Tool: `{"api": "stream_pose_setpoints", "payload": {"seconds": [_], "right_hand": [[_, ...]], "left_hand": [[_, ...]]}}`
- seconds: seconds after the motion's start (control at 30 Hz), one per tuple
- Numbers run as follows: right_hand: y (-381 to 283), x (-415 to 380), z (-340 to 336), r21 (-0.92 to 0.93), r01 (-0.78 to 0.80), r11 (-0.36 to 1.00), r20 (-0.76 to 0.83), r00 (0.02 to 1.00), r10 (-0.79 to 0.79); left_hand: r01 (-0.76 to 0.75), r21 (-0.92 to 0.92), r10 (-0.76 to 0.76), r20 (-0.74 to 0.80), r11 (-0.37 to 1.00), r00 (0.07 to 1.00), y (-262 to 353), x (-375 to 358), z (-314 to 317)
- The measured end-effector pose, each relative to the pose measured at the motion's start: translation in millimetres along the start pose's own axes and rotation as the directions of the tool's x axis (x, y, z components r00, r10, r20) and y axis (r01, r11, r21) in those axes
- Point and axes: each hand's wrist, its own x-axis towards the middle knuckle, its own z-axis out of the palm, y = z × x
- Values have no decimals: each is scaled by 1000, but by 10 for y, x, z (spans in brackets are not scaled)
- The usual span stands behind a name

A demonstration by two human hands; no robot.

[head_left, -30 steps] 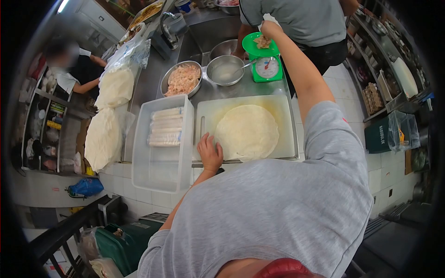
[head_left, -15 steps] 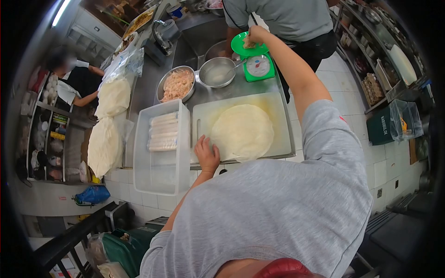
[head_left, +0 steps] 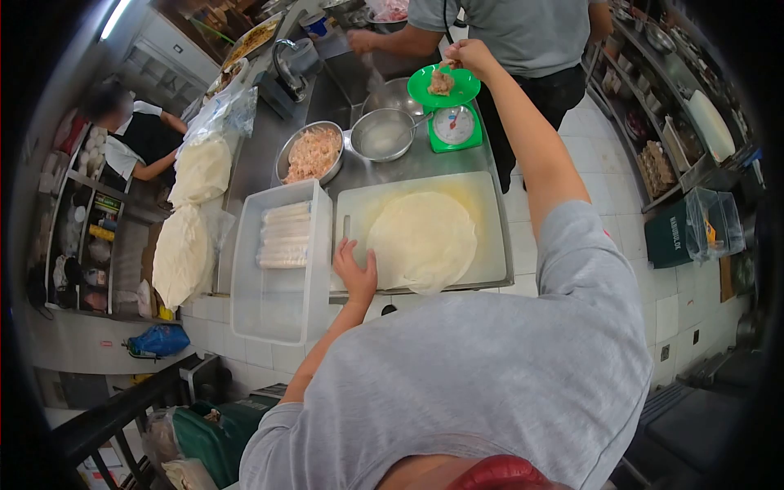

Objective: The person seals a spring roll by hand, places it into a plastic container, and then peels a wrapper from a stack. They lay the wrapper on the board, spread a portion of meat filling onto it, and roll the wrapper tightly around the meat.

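My right hand [head_left: 474,59] is above the green plate of the scale, fingertips pinched on a bit of raw minced meat. A lump of minced meat [head_left: 441,82] lies on that plate [head_left: 465,85], over the green dial scale [head_left: 454,127]. My left hand [head_left: 356,271] rests with fingers apart at the left edge of the white cutting board [head_left: 490,260], holding nothing. Thin round wrappers [head_left: 422,238] lie on the board. Beside it, a clear plastic bin [head_left: 269,314] holds several pale rolls [head_left: 286,237] in a stack.
A metal bowl of minced meat [head_left: 314,153] and a bowl of pale liquid with a spoon [head_left: 382,135] stand behind the board. Stacked wrappers [head_left: 181,253] lie at left. One co-worker [head_left: 523,37] stands by the sink [head_left: 339,82], another person [head_left: 135,147] at far left.
My right hand has risen slightly off the plate, and the meat lump now shows below it. The co-worker's arm has come into view over the sink. My left hand stays by the board.
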Motion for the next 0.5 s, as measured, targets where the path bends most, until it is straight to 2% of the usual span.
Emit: {"api": "stream_pose_setpoints", "payload": {"seconds": [0.1, 0.17, 0.23, 0.3, 0.37, 0.43, 0.5], "right_hand": [[-175, -189, -106, 119, 14, 993, 92, 995, -25], [-288, -414, -196, 182, 55, 982, 118, 990, -77], [-306, -717, -276, 226, 86, 970, 105, 988, -112], [-284, -1140, -363, 243, 109, 964, 58, 990, -126], [-296, -1676, -425, 264, 42, 964, 36, 998, -53], [-160, -2102, -512, 334, -53, 941, -14, 998, 62], [27, -2488, -605, 498, -65, 865, -10, 997, 81]], "left_hand": [[-139, -180, 138, -18, 974, 990, 401, 488, 196], [-209, -312, 230, 30, 927, 973, 638, 865, 502], [97, -494, 95, 350, 864, 932, 773, 1195, 953], [367, -542, 1, 561, 756, 828, 1064, 1463, 1277], [679, -530, -101, 746, 508, 658, 1454, 1725, 1426], [770, -517, -148, 786, 374, 600, 1660, 1937, 1728], [839, -485, -188, 825, 248, 533, 1819, 2109, 1997]]}}
